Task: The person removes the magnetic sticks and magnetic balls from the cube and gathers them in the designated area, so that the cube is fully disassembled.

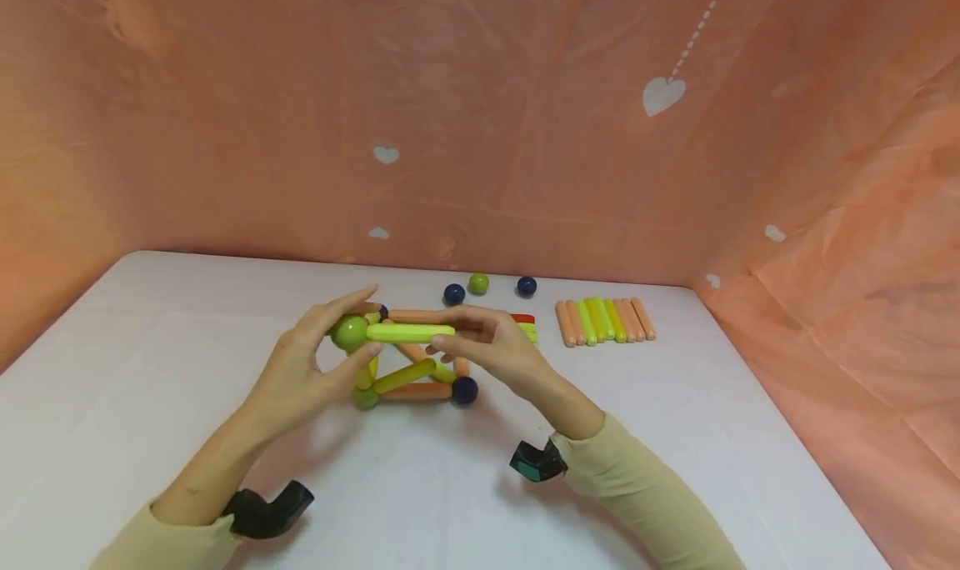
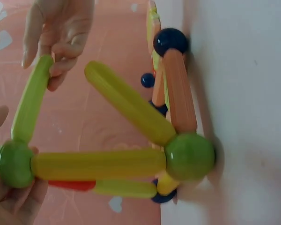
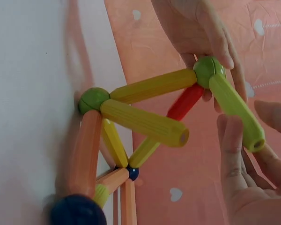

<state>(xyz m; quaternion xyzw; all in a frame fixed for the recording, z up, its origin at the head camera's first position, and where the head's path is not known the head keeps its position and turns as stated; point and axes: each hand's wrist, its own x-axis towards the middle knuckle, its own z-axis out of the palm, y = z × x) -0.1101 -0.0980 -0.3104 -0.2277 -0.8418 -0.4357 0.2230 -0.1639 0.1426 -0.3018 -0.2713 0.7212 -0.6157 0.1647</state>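
Left hand (image 1: 298, 372) gripping green ball (image 1: 348, 333), lime stick (image 1: 408, 333) between; right hand (image 1: 510, 355) pinching its tip

Reaches forward with left arm (image 1: 213, 466) and right arm (image 1: 645, 491) angled inward, holding left hand (image 1: 300, 370) and right hand (image 1: 501, 349) raised and turned toward each other. Grips on the left with fingers (image 1: 343, 302) above and thumb (image 1: 354, 365) below. Pinches on the right between thumb and fingers.
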